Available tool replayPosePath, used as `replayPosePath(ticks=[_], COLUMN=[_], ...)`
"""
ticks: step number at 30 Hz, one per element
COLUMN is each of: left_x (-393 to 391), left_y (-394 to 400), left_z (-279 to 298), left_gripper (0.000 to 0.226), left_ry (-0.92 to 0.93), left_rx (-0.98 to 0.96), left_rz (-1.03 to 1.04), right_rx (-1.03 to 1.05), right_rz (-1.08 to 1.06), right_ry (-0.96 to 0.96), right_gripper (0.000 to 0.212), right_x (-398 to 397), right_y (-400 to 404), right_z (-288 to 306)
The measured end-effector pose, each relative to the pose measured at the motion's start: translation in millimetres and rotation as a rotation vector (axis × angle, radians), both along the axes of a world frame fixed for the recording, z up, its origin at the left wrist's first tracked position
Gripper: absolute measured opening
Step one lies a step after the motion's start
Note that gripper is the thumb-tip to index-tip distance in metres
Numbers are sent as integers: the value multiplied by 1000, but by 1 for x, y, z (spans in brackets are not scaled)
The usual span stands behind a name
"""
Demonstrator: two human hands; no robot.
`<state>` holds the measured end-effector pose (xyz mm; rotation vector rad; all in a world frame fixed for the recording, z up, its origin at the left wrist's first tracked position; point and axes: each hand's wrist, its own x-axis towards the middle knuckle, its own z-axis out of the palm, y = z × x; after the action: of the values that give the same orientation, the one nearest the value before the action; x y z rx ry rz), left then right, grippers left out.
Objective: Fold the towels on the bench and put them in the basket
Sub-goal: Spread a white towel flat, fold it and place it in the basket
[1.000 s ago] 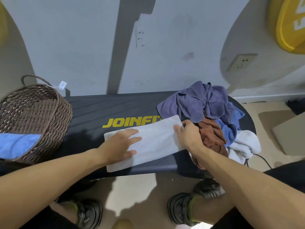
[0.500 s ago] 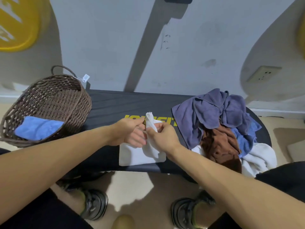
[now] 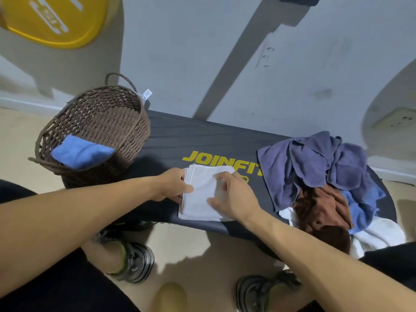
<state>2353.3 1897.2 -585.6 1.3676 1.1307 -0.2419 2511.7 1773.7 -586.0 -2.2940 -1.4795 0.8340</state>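
A white towel (image 3: 200,194), folded into a thick rectangle, lies on the black bench (image 3: 202,140) over the yellow JOINFIT lettering. My left hand (image 3: 173,186) grips its left edge, thumb on top and fingers under the layers. My right hand (image 3: 234,195) rests on the towel's right half with its fingers spread and bent. A brown wicker basket (image 3: 126,122) stands on the bench's left end with a folded blue towel (image 3: 81,152) inside. A heap of unfolded towels, purple (image 3: 315,161), brown (image 3: 322,208), blue and white, covers the bench's right end.
A grey wall rises right behind the bench, with a socket (image 3: 394,119) at the right and a yellow disc (image 3: 56,19) at the upper left. My knees and two shoes (image 3: 135,262) are below the bench's front edge on a beige floor.
The long white towel was folded over from right to left into a compact rectangle. Both hands went from lifting the fold to holding the stack flat. The view swung left toward the basket.
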Motion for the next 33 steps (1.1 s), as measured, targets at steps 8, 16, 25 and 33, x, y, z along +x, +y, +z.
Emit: replayPosePath(ticks=[8, 16, 25, 33], left_x=[11, 17, 14, 5], left_y=[-3, 0, 8, 0], left_z=[4, 2, 3, -10], left_gripper=[28, 41, 45, 53], left_ry=[2, 167, 412, 386], left_rx=[9, 156, 344, 574], left_rz=[60, 71, -164, -310], right_rx=[31, 236, -143, -284], right_rz=[220, 28, -311, -430], right_ry=[-86, 153, 162, 506], right_gripper=[81, 48, 76, 45], right_x=[-8, 10, 23, 20], right_y=[-7, -7, -7, 5], right_z=[-21, -6, -11, -4])
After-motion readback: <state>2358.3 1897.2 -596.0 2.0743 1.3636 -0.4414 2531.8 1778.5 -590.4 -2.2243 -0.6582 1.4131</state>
